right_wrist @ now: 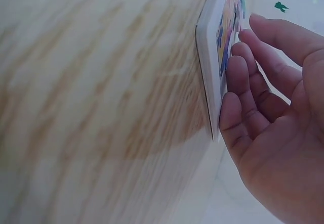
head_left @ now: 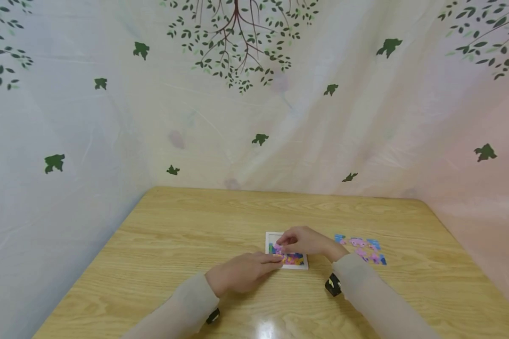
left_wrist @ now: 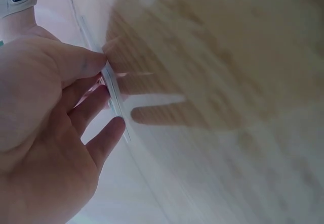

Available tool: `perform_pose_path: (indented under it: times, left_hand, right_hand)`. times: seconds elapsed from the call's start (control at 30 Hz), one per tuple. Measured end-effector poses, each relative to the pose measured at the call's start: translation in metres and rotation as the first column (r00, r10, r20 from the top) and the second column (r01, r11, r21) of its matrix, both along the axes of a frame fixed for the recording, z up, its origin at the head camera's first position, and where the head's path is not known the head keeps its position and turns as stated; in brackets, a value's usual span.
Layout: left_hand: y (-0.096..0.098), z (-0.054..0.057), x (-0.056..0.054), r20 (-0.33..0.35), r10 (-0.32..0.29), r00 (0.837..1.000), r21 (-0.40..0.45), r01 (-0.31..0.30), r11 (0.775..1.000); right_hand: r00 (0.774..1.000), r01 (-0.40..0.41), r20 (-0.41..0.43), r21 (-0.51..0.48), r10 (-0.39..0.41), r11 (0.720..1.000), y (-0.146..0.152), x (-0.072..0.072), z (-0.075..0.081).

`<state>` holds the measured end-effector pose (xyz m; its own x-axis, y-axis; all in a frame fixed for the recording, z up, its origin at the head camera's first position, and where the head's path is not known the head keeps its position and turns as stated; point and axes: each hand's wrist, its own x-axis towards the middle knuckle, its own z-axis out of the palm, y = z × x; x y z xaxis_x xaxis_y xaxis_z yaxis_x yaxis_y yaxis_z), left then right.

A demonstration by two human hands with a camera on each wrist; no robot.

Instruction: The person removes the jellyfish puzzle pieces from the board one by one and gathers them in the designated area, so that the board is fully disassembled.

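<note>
A small jigsaw puzzle in a white frame tray (head_left: 297, 267) lies on the table, its lower part filled with a colourful picture. The fingers of my left hand (head_left: 247, 272) rest across the near left part of the tray. In the left wrist view, the thumb of the left hand (left_wrist: 55, 102) touches the tray's edge (left_wrist: 117, 100). Over the tray, my right hand (head_left: 307, 241) pinches a pink puzzle piece (head_left: 278, 246) between thumb and index finger. In the right wrist view the piece is mostly hidden, and the other fingers of the right hand (right_wrist: 276, 107) are curled beside the tray's rim (right_wrist: 206, 57).
Right of the tray, several loose puzzle pieces (head_left: 360, 249) with pink and blue prints lie grouped on the wooden table (head_left: 186, 226). A pale curtain (head_left: 220, 117) with leaf prints hangs behind the table and on both sides.
</note>
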<state>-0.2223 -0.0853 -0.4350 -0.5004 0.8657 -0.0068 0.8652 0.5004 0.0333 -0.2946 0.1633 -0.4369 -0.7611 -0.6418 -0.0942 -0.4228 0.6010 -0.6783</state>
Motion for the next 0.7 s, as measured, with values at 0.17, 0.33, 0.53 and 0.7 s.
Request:
perform_pose_path:
  times: [0.17,0.33,0.53,0.7]
  left_hand:
    - [-0.0002,0.0005,0.0007,0.041,0.002,0.999,-0.006,-0.002,1.000]
    - [-0.0010,0.0006,-0.0006,0.042,-0.025,0.999,0.016,0.024,1.000]
    - [-0.0015,0.0008,-0.0012,0.054,-0.042,0.998,0.044,0.039,0.998]
    - [-0.0011,0.0014,-0.0012,0.071,-0.030,0.997,0.044,0.027,0.999]
  right_hand:
    - [0.999,0.016,0.029,-0.050,-0.014,0.999,-0.0016,0.0000,-0.0024]
    - [1.000,0.004,0.021,-0.084,-0.003,0.996,-0.0045,-0.0020,-0.0060]
    - [0.999,-0.005,0.033,-0.107,0.008,0.994,-0.0085,-0.0019,-0.0059]
    - [1.000,-0.006,0.021,-0.101,0.009,0.995,-0.0089,-0.0008,-0.0030]
